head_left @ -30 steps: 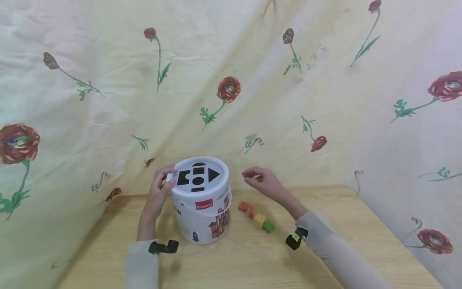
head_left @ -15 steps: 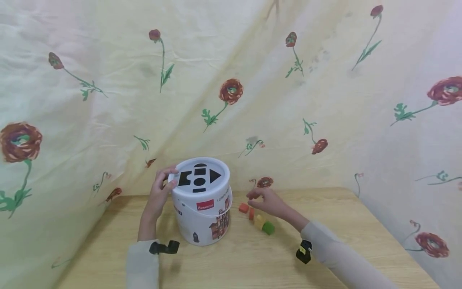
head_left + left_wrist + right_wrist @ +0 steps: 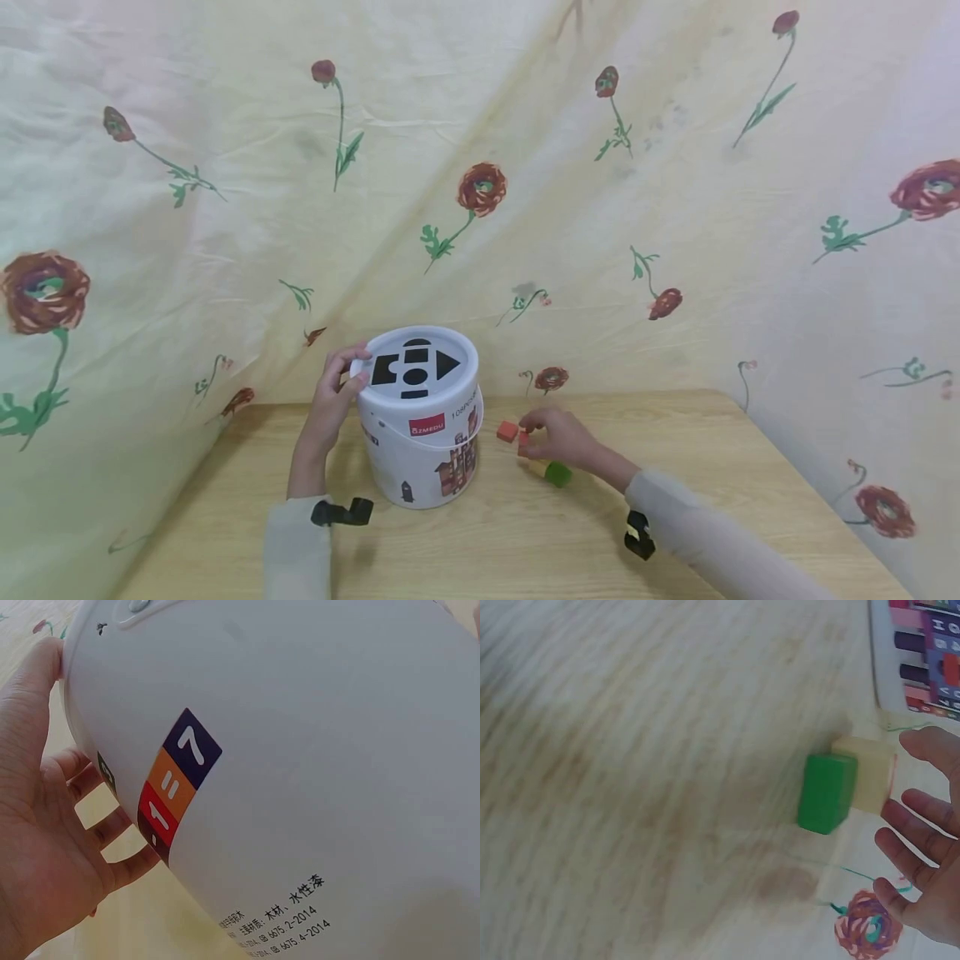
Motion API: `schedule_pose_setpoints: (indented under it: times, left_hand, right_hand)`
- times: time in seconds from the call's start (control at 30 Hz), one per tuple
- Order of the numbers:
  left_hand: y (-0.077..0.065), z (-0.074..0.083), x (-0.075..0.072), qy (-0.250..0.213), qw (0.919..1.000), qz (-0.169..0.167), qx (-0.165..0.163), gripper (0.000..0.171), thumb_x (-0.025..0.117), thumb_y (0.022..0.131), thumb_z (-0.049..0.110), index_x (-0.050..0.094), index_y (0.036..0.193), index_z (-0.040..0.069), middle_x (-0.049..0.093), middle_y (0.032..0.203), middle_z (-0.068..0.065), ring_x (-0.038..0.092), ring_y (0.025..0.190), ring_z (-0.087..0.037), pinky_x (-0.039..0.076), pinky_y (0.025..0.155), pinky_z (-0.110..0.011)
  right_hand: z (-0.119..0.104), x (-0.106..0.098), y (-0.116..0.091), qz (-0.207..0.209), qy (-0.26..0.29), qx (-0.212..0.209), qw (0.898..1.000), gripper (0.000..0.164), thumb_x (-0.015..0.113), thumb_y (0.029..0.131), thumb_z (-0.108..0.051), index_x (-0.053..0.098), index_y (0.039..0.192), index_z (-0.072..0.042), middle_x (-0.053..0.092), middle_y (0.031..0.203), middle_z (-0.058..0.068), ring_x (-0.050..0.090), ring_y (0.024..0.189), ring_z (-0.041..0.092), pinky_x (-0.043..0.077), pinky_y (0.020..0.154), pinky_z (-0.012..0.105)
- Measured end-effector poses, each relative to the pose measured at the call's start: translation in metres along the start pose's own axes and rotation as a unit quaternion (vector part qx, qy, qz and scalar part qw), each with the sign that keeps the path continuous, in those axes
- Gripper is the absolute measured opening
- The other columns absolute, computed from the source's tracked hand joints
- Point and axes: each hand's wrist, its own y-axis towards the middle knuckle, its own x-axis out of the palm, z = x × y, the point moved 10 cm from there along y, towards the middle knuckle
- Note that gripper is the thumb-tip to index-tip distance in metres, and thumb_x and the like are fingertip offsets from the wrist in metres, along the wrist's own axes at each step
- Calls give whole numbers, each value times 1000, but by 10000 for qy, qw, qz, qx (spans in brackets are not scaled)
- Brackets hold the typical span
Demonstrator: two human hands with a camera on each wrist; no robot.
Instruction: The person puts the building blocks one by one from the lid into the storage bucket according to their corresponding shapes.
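My left hand (image 3: 330,400) grips the rim of a white toy-block bucket (image 3: 390,458), thumb and fingers set along its left side. Black shape cut-outs mark the bucket's lid (image 3: 459,393). To the bucket's right, my right hand (image 3: 564,437) is low over the table, thumb and fingers apart around a small red block (image 3: 522,446), which they partly cover. Another red block (image 3: 507,431) lies just left of it. A yellow block (image 3: 866,776) and a green block (image 3: 826,793) sit side by side below the right hand; in the head view the hand partly covers the yellow one.
The wooden table (image 3: 480,550) extends around the bucket and blocks. A flowered cloth (image 3: 405,167) hangs behind and along both sides. The bucket's thin handle (image 3: 431,446) hangs down across its front.
My right hand has come down from beside the lid to the red block, with its fingers now around it. The left hand has stayed on the bucket rim.
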Motion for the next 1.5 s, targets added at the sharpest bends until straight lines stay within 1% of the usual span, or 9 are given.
schedule_pose_setpoints:
  times: [0.1,0.2,0.33,0.47,0.73,0.97,1.13,1.33,1.5]
  left_hand:
    - [0,0,1,11,10000,-29,7,38,52,100,21,53,134,5,35,155,-7,34,129,-21,48,91,-19]
    - [1,0,0,37,10000,-25,-25,38,53,100,22,53,134,6,36,155,-6,34,129,-21,48,91,-19]
    - [2,0,-1,83,9999,-9,-85,40,53,99,25,53,135,7,35,156,-6,34,130,-22,48,91,-18]
    - [3,0,-2,93,9999,4,-98,41,53,99,26,52,135,6,35,155,-6,34,130,-21,47,92,-18]
    - [4,3,-3,131,9999,39,-47,40,52,100,26,52,135,6,36,155,-5,33,129,-19,47,92,-18]
    - [4,3,0,37,10000,-6,-17,40,53,99,25,53,134,5,36,155,-5,34,128,-20,47,91,-18]
    - [2,2,1,19,10000,-2,-13,40,53,99,25,52,134,5,36,155,-6,33,128,-20,47,91,-18]
    - [2,-1,0,42,10000,4,-68,40,53,99,25,53,135,6,35,156,-7,33,129,-21,47,92,-19]
    - [2,-3,0,103,9999,28,-125,41,53,99,27,53,135,7,35,156,-5,33,129,-20,47,92,-18]
  right_hand:
    - [0,2,-2,36,-227,80,9997,40,84,80,-23,74,110,0,75,102,12,69,94,28,57,80,41]
    - [-2,4,-3,76,-428,107,9990,39,85,79,-24,74,109,-1,75,101,11,69,92,27,57,78,43]
    - [-4,4,-2,133,-599,110,9981,38,86,78,-24,75,107,-2,76,99,9,69,92,27,54,80,48]
    - [-6,3,0,154,-648,131,9977,36,86,78,-24,75,105,-4,75,98,7,68,92,27,53,84,51]
    - [-8,3,2,147,-593,158,9980,31,87,77,-22,76,100,-5,75,92,5,66,90,26,49,88,55]
    - [-7,5,0,77,-395,226,9989,23,88,76,-25,75,90,-12,73,85,-2,62,82,17,46,82,43]
    - [-8,7,-2,58,-256,215,9994,21,88,77,-25,74,87,-12,74,84,-2,63,83,18,46,83,44]
    - [-11,7,-3,29,-73,85,9999,20,86,79,-23,74,89,-11,74,86,-1,65,85,19,48,84,45]
    - [-16,-5,0,328,158,-266,9990,18,84,80,-20,74,90,-9,74,87,1,70,86,26,56,82,45]
